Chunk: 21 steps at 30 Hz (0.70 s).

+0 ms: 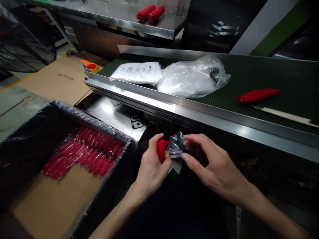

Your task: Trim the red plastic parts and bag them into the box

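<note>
My left hand (154, 162) is closed around a red part (161, 149), whose tip points toward a small clear plastic bag (176, 144). The bag hangs between my two hands, in front of the conveyor's metal edge. My right hand (211, 159) is at the bag's right side, with thumb and index finger bent at its edge and pinching it. Whether the red part's tip is inside the bag is hard to tell. On the green conveyor belt (274, 76) lies another red part (259, 95), beside a white-handled tool (289, 115).
A lined box (129, 141) holding rows of bagged red parts (87, 149) stands at the left. White packs (139, 73) and a clear bag (191, 78) lie on the belt. Two red parts (151, 14) rest on the shelf behind. An orange tape dispenser (91, 67) sits on cardboard.
</note>
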Each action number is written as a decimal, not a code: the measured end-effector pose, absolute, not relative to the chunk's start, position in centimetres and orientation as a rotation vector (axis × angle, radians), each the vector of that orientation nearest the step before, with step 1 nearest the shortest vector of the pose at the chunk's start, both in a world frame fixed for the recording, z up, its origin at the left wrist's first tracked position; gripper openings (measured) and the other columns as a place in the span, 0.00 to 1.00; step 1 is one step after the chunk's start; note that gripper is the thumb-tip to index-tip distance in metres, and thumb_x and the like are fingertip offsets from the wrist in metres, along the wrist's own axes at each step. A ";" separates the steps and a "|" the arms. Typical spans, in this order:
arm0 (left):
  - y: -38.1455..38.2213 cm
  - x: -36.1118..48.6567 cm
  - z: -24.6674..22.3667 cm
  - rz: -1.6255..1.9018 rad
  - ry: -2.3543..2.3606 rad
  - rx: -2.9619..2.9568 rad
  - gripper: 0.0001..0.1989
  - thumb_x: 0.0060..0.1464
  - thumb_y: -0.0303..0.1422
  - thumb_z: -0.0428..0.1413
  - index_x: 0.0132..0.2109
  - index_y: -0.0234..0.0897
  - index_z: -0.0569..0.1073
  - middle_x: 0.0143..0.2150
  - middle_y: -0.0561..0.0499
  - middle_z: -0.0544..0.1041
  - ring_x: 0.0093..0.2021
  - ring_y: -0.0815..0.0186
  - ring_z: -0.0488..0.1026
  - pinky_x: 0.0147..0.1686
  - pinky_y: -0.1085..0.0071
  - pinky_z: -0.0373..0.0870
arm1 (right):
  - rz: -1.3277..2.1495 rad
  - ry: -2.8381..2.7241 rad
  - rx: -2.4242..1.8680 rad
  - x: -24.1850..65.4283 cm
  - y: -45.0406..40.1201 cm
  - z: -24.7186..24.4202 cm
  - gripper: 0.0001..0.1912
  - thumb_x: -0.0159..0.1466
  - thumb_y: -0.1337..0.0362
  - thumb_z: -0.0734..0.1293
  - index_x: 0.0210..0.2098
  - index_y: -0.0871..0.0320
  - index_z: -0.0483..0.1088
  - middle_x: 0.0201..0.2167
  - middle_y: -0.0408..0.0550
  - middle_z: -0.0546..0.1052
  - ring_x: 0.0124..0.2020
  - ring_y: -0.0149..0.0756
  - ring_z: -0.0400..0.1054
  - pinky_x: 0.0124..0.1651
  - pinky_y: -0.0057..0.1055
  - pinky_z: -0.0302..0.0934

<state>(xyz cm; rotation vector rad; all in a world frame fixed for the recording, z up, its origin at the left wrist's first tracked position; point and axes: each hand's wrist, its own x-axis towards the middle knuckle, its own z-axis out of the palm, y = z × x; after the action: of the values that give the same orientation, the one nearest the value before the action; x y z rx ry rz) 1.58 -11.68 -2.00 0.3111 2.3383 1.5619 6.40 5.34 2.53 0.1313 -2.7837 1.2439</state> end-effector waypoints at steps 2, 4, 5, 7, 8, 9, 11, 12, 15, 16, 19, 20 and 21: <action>-11.7 2.0 -2.0 1.503 2.316 0.473 0.29 0.55 0.29 0.54 0.63 0.47 0.58 0.45 0.50 0.74 0.40 0.61 0.73 0.43 0.64 0.66 | 1.442 -2.843 0.101 5.8 5.2 2.9 0.12 0.68 0.61 0.64 0.51 0.54 0.67 0.41 0.44 0.73 0.39 0.30 0.68 0.41 0.27 0.64; -11.8 2.4 -2.2 1.446 2.298 0.574 0.33 0.53 0.27 0.53 0.65 0.48 0.57 0.46 0.49 0.73 0.41 0.60 0.72 0.44 0.62 0.66 | 1.600 -2.897 0.178 5.4 5.3 3.4 0.07 0.70 0.61 0.62 0.41 0.55 0.71 0.33 0.41 0.74 0.32 0.28 0.68 0.35 0.25 0.62; -11.8 2.4 -2.3 1.431 2.304 0.578 0.34 0.52 0.26 0.53 0.65 0.48 0.56 0.46 0.49 0.73 0.41 0.59 0.72 0.44 0.61 0.65 | 1.622 -2.886 0.190 5.5 5.4 3.6 0.08 0.70 0.61 0.61 0.38 0.55 0.71 0.31 0.40 0.74 0.30 0.27 0.67 0.33 0.24 0.61; -12.0 2.2 -2.7 1.446 2.331 0.489 0.34 0.51 0.25 0.53 0.65 0.47 0.55 0.44 0.50 0.72 0.38 0.60 0.71 0.42 0.62 0.65 | 1.535 -2.780 0.068 6.3 5.8 4.2 0.07 0.70 0.62 0.62 0.38 0.53 0.72 0.31 0.39 0.75 0.30 0.26 0.68 0.30 0.23 0.60; -12.2 1.8 -3.0 1.477 2.333 0.416 0.32 0.52 0.25 0.53 0.63 0.46 0.56 0.42 0.51 0.72 0.37 0.61 0.71 0.40 0.63 0.65 | 1.445 -2.718 -0.020 6.9 6.1 4.5 0.05 0.69 0.62 0.64 0.40 0.51 0.72 0.32 0.38 0.75 0.30 0.26 0.69 0.30 0.23 0.60; -12.4 1.4 -3.2 1.514 2.323 0.348 0.29 0.53 0.26 0.53 0.61 0.44 0.58 0.39 0.52 0.72 0.35 0.63 0.71 0.38 0.65 0.65 | 1.343 -2.659 -0.091 7.7 6.5 4.8 0.04 0.68 0.62 0.65 0.41 0.50 0.72 0.32 0.38 0.76 0.30 0.26 0.69 0.29 0.23 0.60; -12.7 0.5 -3.6 1.597 2.261 0.238 0.18 0.55 0.28 0.53 0.53 0.41 0.62 0.34 0.55 0.71 0.32 0.65 0.70 0.34 0.69 0.65 | 1.137 -2.591 -0.111 9.2 7.3 5.1 0.05 0.67 0.63 0.66 0.42 0.49 0.72 0.34 0.39 0.77 0.32 0.28 0.70 0.32 0.24 0.62; -12.9 0.2 -3.8 1.636 2.220 0.199 0.12 0.55 0.30 0.54 0.47 0.40 0.64 0.32 0.55 0.71 0.32 0.66 0.70 0.32 0.70 0.65 | 1.047 -2.588 -0.042 9.9 7.5 5.1 0.06 0.66 0.64 0.67 0.43 0.50 0.72 0.37 0.40 0.77 0.34 0.29 0.71 0.35 0.24 0.64; -13.0 -0.3 -4.0 1.718 2.104 0.134 0.05 0.55 0.33 0.56 0.37 0.37 0.68 0.30 0.54 0.71 0.30 0.68 0.69 0.31 0.72 0.65 | 0.865 -2.598 0.346 11.0 7.8 4.4 0.12 0.64 0.71 0.68 0.46 0.55 0.70 0.42 0.45 0.76 0.39 0.31 0.72 0.42 0.25 0.67; -12.9 -0.2 -3.9 1.733 2.067 0.127 0.06 0.55 0.34 0.57 0.35 0.36 0.69 0.30 0.53 0.71 0.29 0.68 0.68 0.31 0.72 0.65 | 0.831 -2.596 0.458 11.0 7.7 4.1 0.14 0.63 0.74 0.67 0.47 0.57 0.70 0.41 0.47 0.76 0.39 0.31 0.73 0.43 0.25 0.67; -12.7 0.2 -3.4 1.757 1.979 0.127 0.07 0.55 0.34 0.58 0.36 0.35 0.72 0.29 0.53 0.72 0.29 0.68 0.69 0.31 0.72 0.65 | 0.810 -2.588 0.553 10.6 7.2 3.0 0.17 0.62 0.77 0.65 0.50 0.59 0.69 0.38 0.48 0.76 0.38 0.32 0.73 0.40 0.26 0.68; -12.6 0.4 -3.2 1.763 1.962 0.128 0.07 0.55 0.35 0.58 0.36 0.35 0.72 0.29 0.53 0.72 0.30 0.68 0.69 0.31 0.72 0.65 | 0.813 -2.598 0.540 10.5 7.0 2.6 0.18 0.63 0.77 0.65 0.50 0.58 0.68 0.38 0.49 0.76 0.38 0.33 0.73 0.39 0.27 0.69; -12.6 0.5 -3.1 1.769 1.955 0.126 0.07 0.56 0.35 0.58 0.37 0.35 0.73 0.30 0.53 0.72 0.30 0.68 0.69 0.31 0.73 0.65 | 0.818 -2.610 0.536 10.4 6.9 2.3 0.18 0.62 0.77 0.65 0.51 0.58 0.68 0.37 0.49 0.76 0.38 0.34 0.73 0.39 0.28 0.69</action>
<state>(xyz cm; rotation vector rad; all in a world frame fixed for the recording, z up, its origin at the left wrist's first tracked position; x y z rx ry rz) 0.50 -12.56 -3.08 0.1264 1.9552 1.7687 10.37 6.87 2.25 0.5363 -2.6103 0.8184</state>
